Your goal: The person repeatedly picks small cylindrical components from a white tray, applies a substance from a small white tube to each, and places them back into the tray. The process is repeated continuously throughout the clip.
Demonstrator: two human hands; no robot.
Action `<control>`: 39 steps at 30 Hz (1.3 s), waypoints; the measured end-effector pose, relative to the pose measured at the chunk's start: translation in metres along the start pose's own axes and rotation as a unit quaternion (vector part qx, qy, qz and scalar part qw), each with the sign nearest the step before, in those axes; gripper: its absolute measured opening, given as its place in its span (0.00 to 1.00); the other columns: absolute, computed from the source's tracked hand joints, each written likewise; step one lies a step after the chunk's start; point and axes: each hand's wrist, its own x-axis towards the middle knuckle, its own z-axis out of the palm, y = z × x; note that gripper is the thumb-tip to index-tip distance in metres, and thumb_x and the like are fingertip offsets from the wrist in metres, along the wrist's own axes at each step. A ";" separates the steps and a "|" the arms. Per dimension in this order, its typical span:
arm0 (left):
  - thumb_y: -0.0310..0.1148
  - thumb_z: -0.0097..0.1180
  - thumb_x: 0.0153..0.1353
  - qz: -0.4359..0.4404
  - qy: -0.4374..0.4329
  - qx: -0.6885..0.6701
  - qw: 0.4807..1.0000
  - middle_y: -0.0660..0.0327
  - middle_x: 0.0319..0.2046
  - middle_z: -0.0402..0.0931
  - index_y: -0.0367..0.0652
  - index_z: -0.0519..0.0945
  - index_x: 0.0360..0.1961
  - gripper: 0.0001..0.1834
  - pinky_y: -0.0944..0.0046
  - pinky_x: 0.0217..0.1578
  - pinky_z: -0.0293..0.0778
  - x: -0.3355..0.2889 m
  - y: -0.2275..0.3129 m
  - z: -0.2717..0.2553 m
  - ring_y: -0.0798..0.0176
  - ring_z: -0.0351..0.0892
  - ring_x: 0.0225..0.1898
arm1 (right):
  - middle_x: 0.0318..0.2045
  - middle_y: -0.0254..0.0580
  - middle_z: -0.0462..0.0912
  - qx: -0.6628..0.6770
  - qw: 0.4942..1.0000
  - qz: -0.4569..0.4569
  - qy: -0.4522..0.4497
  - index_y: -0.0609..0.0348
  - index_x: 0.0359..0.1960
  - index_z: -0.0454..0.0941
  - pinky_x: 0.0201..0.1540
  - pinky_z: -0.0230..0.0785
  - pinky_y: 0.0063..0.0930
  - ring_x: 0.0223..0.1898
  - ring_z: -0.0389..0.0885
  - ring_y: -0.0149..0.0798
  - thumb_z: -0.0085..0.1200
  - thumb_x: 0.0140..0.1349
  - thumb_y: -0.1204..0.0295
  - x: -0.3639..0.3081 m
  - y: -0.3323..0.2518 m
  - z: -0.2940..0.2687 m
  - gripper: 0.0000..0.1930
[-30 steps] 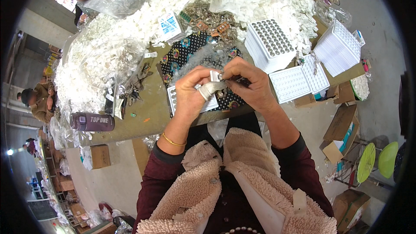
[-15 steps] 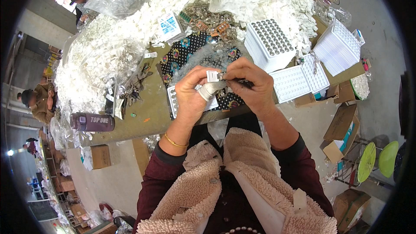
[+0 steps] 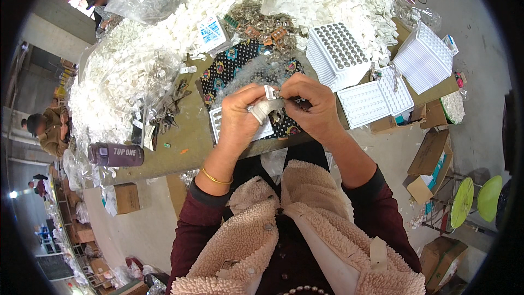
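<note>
My left hand [image 3: 241,116] and my right hand [image 3: 311,106] meet above the table's near edge, fingertips pinching one small white plastic piece [image 3: 271,93] between them. The left index finger is wrapped in pale tape. My right hand also seems to grip a thin dark tool, mostly hidden. Under the hands lies a white tray with round pockets [image 3: 216,122] on a dark patterned cloth [image 3: 229,68]. A gold bangle sits on my left wrist.
Heaps of small white parts [image 3: 125,76] cover the far table. Stacked filled trays [image 3: 335,54], an empty pocketed tray [image 3: 374,98] and a stack of white trays [image 3: 426,57] stand to the right. A dark cylinder [image 3: 114,154] lies left. Cardboard boxes [image 3: 431,164] sit on the floor; other people work nearby.
Both hands stay together over the tray; the fingers have shifted slightly on the small white piece.
</note>
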 end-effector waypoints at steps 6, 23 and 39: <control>0.22 0.64 0.56 -0.038 0.084 -0.037 0.995 0.64 0.28 0.79 0.36 0.85 0.40 0.10 0.70 0.32 0.72 -0.009 0.000 0.014 0.73 0.75 0.29 | 0.31 0.40 0.76 -0.082 0.994 -0.043 0.057 0.63 0.32 0.74 0.29 0.68 0.25 0.28 0.76 0.35 0.55 0.48 0.89 -0.005 -0.002 0.012 0.11; 0.32 0.53 0.69 -0.175 0.073 -0.286 0.939 0.67 0.28 0.74 0.31 0.76 0.53 0.17 0.76 0.20 0.57 0.008 -0.012 -0.029 0.79 0.61 0.18 | 0.26 0.27 0.75 0.214 0.940 0.220 0.151 0.59 0.39 0.78 0.25 0.60 0.13 0.24 0.68 0.18 0.60 0.61 0.77 0.002 0.015 -0.030 0.06; 0.33 0.55 0.68 -0.133 0.080 -0.323 0.934 0.64 0.33 0.76 0.31 0.76 0.53 0.18 0.76 0.19 0.57 0.005 -0.005 -0.031 0.77 0.62 0.18 | 0.35 0.39 0.81 0.084 0.958 0.264 0.070 0.63 0.34 0.76 0.32 0.72 0.26 0.27 0.77 0.30 0.58 0.58 0.84 -0.009 0.032 -0.021 0.05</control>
